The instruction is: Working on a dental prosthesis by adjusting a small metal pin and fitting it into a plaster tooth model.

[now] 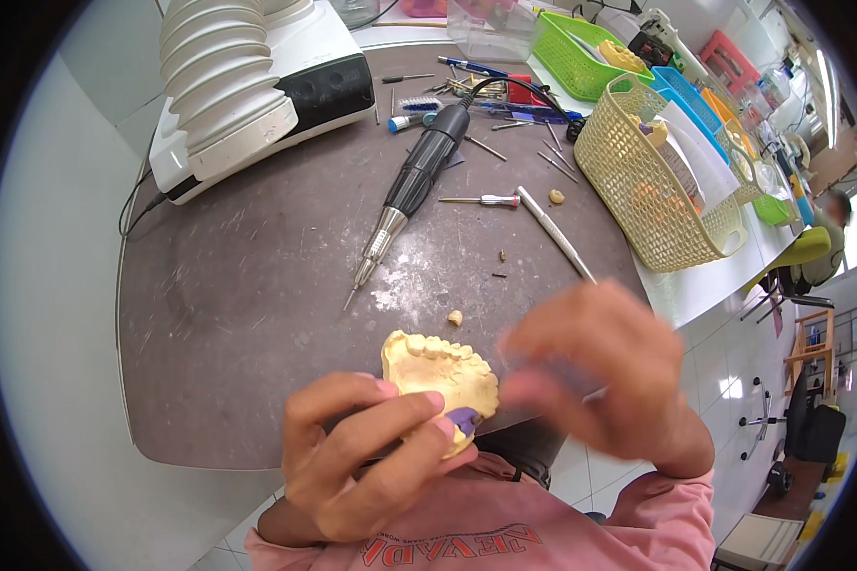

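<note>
One steady, light grip seems best for the plaster teeth model, just below mid-view toward six o'clock: plaster may chip, so support the base, leave the purple patch at its five o'clock edge uncovered, and mind the small loose tooth on the table at its twelve. The left hand is closed around the model's seven o'clock side, fingers partly bent. The right hand, apart at three o'clock, is half curled and blurred; whether it pinches anything I cannot tell.
</note>
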A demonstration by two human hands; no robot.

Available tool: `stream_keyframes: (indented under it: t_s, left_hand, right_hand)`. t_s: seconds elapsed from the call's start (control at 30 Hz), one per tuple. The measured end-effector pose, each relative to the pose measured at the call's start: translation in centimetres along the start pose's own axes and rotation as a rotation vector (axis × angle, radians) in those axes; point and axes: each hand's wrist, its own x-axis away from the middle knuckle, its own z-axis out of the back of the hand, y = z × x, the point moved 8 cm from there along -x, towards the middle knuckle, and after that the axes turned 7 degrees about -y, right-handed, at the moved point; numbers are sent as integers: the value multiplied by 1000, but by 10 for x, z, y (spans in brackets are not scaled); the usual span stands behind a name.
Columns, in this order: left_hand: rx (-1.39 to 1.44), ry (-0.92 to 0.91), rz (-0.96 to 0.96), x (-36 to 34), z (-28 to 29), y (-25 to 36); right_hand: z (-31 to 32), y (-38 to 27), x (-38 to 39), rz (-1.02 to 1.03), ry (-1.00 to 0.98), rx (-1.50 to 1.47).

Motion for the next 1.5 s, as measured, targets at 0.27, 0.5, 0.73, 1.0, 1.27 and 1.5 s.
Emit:
stream_keyframes:
  t_s: [0.27,0.5,0.73,1.0,1.27,1.5]
  left_hand:
    - [162,-65,137,-14,-2,-11]
    - [194,-101,145,-18,-8,-15]
    - [248,-70,231,-18,-7,-20]
    - [227,-109,221,-17,-9,-20]
    - [242,-112,204,-18,-8,-20]
    - [274,-91,207,-16,-7,-22]
  right_hand:
    - [-4,38,-10,-175,-38,245]
    - [-3,33,-18,-114,12,315]
    - [6,8,-14,27,-60,-138]
    - [0,-5,-17,137,-96,-192]
    - [-1,-10,-21,160,-178,-145]
    - [5,-15,-25,246,-266,-99]
